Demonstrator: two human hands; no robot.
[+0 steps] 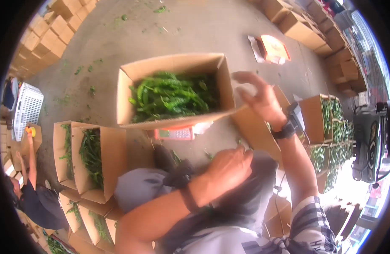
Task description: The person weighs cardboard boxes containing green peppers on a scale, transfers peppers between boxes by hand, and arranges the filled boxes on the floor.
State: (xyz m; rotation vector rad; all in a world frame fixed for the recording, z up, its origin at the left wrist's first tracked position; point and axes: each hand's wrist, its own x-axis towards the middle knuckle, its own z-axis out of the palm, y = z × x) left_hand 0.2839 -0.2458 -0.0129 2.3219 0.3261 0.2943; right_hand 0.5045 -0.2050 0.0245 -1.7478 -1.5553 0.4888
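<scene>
An open cardboard box (174,63) of long green peppers (169,95) stands in front of me, over an orange scale (176,134) whose keypad shows below the box's near side. Just off the box's right end is my right hand (262,99), blurred a little, its fingers apart and curved with nothing between them. My left hand (231,167) is closed above my knee, nearer to me than the scale. What it holds, if anything, I cannot make out. A dark band circles each wrist.
Open boxes of peppers stand at left (112,161) and right (315,120). An orange object (273,49) lies on the floor ahead. At far left are a white crate (27,110) and another person (38,203) holding something yellow-orange. Cardboard boxes (51,36) are piled behind.
</scene>
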